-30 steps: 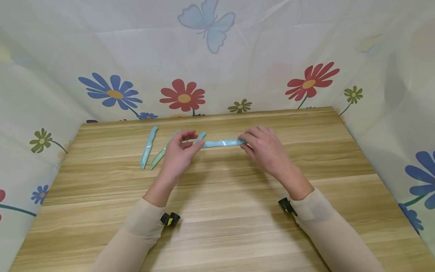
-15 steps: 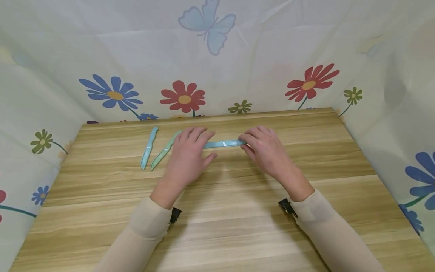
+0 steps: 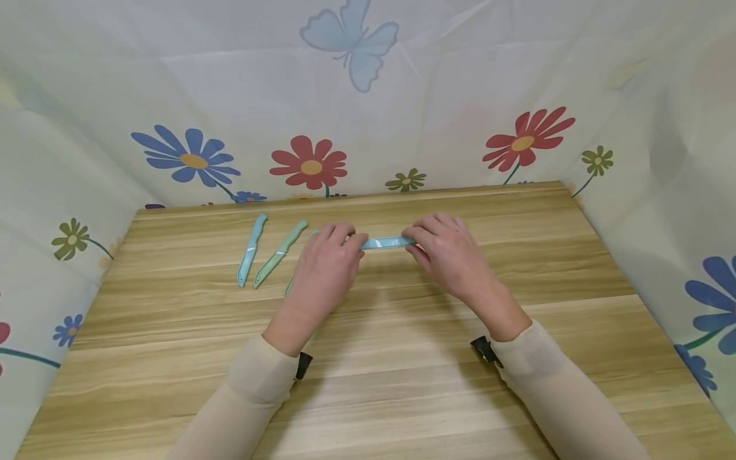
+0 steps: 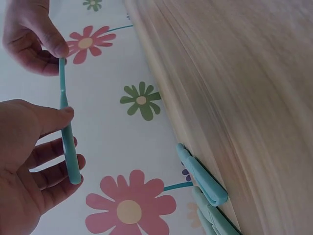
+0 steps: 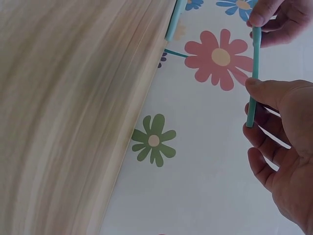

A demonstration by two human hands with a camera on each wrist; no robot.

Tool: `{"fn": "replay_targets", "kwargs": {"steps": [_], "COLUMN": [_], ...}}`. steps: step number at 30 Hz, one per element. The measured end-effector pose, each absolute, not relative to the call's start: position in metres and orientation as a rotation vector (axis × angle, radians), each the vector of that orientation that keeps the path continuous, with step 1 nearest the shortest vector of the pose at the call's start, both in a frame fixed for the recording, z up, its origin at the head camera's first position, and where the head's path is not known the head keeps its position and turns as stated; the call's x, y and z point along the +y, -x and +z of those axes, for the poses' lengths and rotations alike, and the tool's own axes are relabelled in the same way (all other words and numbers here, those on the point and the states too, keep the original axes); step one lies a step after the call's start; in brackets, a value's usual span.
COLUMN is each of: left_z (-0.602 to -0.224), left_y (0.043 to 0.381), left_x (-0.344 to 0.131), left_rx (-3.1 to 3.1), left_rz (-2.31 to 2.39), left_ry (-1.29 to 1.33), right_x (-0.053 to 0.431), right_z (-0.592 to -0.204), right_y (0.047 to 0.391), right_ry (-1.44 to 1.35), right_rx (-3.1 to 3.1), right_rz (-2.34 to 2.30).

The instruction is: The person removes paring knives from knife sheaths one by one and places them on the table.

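Observation:
Both hands hold a light blue sheathed knife point(image 3: 386, 243) level above the table, handle to the left. My left hand point(image 3: 326, 268) grips the handle, thumb on one side and fingers on the other, as the left wrist view shows on the knife point(image 4: 70, 147). My right hand point(image 3: 451, 259) pinches the sheath's far end between thumb and fingers; in the right wrist view the sheath end point(image 5: 251, 110) shows there. Left of the hands lie a blue sheathed knife point(image 3: 251, 250) and a green one point(image 3: 280, 254). Another green knife point(image 3: 289, 287) is mostly hidden behind my left hand.
The wood-grain table point(image 3: 379, 383) ends at the back against a white cloth point(image 3: 241, 83) printed with flowers and a butterfly. Similar cloth hangs on both sides. A small black camera point(image 3: 486, 350) sits at the right sleeve's cuff.
My left hand loosened from the handle's end, turned palm down with fingers spread, then took the handle again farther right. The right hand and the held knife stay nearly in place.

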State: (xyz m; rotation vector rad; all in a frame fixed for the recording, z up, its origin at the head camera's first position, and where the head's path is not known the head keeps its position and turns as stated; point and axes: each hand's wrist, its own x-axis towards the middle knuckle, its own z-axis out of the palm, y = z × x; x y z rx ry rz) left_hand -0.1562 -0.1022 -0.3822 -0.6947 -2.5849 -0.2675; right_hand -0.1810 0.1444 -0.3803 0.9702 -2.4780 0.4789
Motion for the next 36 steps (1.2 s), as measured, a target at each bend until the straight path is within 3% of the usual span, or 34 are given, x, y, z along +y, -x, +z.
{"fn": "replay_targets", "kwargs": {"steps": [36], "left_z": [-0.384], "left_y": [0.153], "left_x": [-0.100], "left_rx": [-2.562], "left_rz": [-0.157], "left_ry": [0.719], "right_x": [0.128], "right_z": [-0.385], "right_y": [0.174], "right_ry": [-1.093], "right_rx": [-2.465], "right_rz": [0.291]}}
